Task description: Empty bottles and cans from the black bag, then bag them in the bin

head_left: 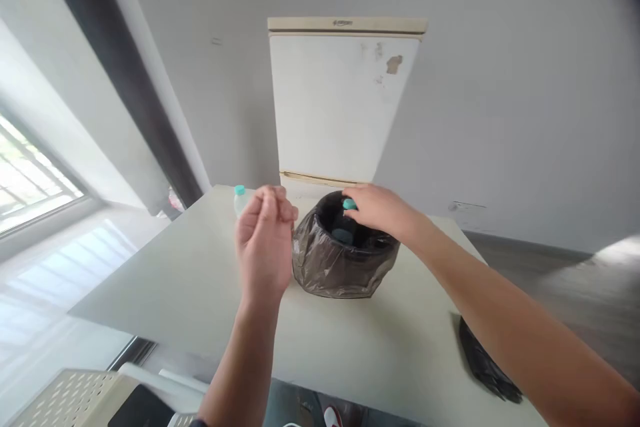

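A trash bin lined with a dark plastic bag (340, 273) stands on the pale table, its mouth facing up. My right hand (375, 207) is over the bin's rim, fingers closed around the neck of a plastic bottle with a teal cap (349, 203). The bottle's lower part seems to hang inside the dark opening, where it is hard to make out. Left of the bin my left hand (266, 240) is raised with its fingers curled together and nothing visible in them. Partly behind that hand, another clear bottle with a teal cap (240, 199) stands on the table.
A black plastic bag (485, 363) lies at the table's (195, 273) right edge, partly under my right forearm. Behind the table is a white refrigerator (340, 100). A beige perforated chair or basket (75, 393) is at lower left, beside a dark flat object (143, 407).
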Action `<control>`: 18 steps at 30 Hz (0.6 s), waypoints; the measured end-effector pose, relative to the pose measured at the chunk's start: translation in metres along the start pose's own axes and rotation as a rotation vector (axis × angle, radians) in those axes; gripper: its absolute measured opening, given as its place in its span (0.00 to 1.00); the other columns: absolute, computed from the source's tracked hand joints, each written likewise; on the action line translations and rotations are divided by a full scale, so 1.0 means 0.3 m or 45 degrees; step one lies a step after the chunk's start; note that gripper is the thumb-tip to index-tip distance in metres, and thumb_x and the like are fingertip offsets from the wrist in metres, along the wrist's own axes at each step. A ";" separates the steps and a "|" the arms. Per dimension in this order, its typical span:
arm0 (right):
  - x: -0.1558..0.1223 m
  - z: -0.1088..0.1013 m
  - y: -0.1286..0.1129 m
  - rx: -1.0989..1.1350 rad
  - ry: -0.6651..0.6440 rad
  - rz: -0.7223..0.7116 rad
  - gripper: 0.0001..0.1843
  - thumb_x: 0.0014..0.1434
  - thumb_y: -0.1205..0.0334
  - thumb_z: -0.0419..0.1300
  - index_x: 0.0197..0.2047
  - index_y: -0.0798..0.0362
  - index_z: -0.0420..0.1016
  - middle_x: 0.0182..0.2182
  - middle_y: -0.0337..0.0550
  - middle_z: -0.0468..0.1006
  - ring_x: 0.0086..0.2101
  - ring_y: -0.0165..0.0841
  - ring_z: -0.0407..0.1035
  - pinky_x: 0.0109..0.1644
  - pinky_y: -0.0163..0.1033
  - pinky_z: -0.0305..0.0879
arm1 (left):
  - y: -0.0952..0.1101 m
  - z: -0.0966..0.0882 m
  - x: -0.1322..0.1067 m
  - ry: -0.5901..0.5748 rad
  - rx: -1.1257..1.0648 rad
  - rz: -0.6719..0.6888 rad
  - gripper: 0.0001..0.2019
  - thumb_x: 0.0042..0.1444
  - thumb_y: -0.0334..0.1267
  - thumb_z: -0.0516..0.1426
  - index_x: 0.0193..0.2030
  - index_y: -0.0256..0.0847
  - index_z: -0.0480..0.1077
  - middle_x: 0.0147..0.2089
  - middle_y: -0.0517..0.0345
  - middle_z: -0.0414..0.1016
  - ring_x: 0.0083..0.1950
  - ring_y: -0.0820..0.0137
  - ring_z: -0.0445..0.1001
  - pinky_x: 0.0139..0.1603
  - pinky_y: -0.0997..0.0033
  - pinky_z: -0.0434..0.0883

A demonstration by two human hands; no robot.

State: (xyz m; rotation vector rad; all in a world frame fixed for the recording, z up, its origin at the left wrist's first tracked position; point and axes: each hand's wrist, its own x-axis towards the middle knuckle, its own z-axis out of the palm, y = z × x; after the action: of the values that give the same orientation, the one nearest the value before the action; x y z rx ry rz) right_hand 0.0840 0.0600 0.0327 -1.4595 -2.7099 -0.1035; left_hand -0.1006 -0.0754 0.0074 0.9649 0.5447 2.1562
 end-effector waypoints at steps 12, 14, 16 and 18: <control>0.146 -0.037 -0.409 -0.024 0.207 -0.300 0.10 0.68 0.69 0.56 0.43 0.52 0.79 0.36 0.51 0.80 0.35 0.41 0.74 0.38 0.41 0.59 | 0.080 -0.213 -0.212 0.256 0.092 -0.314 0.09 0.63 0.44 0.70 0.40 0.41 0.84 0.39 0.54 0.74 0.33 0.76 0.63 0.39 0.75 0.70; 0.273 -0.001 -0.496 -0.030 0.120 -0.407 0.12 0.67 0.69 0.57 0.50 0.52 0.79 0.44 0.53 0.81 0.43 0.45 0.76 0.43 0.43 0.64 | 0.097 -0.223 -0.241 0.294 0.130 -0.304 0.10 0.64 0.46 0.70 0.40 0.41 0.85 0.40 0.53 0.76 0.33 0.75 0.64 0.40 0.74 0.71; 0.390 0.045 -0.578 -0.006 0.043 -0.515 0.22 0.67 0.66 0.62 0.64 0.51 0.74 0.59 0.56 0.76 0.55 0.49 0.73 0.51 0.44 0.67 | 0.115 -0.235 -0.277 0.336 0.173 -0.325 0.11 0.65 0.46 0.68 0.41 0.41 0.85 0.43 0.51 0.79 0.34 0.75 0.65 0.42 0.73 0.71; 0.483 0.091 -0.648 0.003 -0.054 -0.519 0.34 0.68 0.57 0.66 0.74 0.50 0.64 0.70 0.60 0.65 0.63 0.53 0.67 0.59 0.48 0.67 | 0.134 -0.251 -0.320 0.378 0.199 -0.373 0.11 0.67 0.47 0.66 0.44 0.41 0.86 0.47 0.49 0.80 0.35 0.75 0.65 0.45 0.72 0.72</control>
State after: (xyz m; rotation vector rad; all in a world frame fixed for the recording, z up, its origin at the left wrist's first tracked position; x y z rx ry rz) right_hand -0.1587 0.0760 0.0121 -0.8967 -2.9979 -0.0887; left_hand -0.1299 -0.1802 -0.0609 0.5996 0.9486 2.0206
